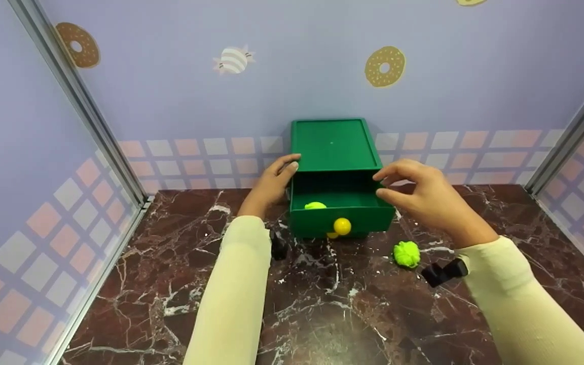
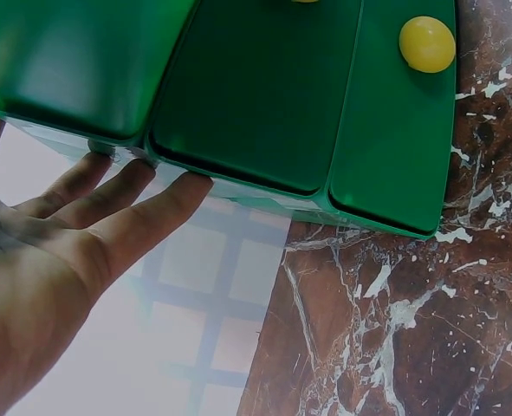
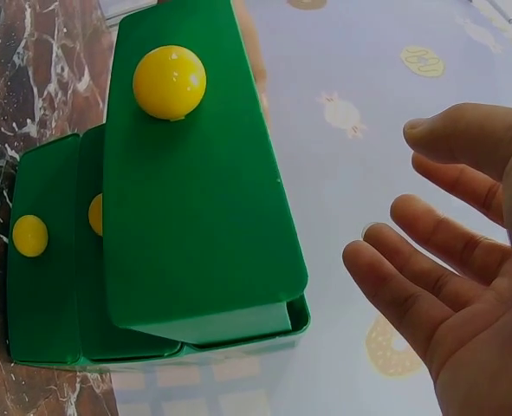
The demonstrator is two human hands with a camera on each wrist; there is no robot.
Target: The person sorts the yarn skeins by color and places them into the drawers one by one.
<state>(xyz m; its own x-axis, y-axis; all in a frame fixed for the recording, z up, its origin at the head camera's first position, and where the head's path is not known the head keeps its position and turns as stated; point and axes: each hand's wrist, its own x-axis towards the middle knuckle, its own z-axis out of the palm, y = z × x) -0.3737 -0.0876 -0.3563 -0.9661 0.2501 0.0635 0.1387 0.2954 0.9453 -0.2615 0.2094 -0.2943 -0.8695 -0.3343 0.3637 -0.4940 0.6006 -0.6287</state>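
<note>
A green drawer cabinet (image 1: 336, 144) with round yellow knobs (image 1: 342, 226) stands against the back wall. Its top drawer (image 1: 317, 221) is pulled out, and a bright lime-green thing (image 1: 316, 205) shows inside, mostly hidden by the drawer front. My left hand (image 1: 274, 182) steadies the cabinet's left side; in the left wrist view its spread fingers (image 2: 152, 217) touch that side. Over the drawer's right edge hovers my right hand (image 1: 418, 190), thumb and fingers apart, holding nothing. A crumpled lime-green ball-like thing (image 1: 406, 254) lies on the table below the right hand.
The table (image 1: 195, 304) has a dark red marbled surface. A patterned wall (image 1: 312, 61) rises directly behind the cabinet, with side panels at left and right. In the right wrist view, lower drawers with yellow knobs (image 3: 30, 236) sit beneath the pulled-out one.
</note>
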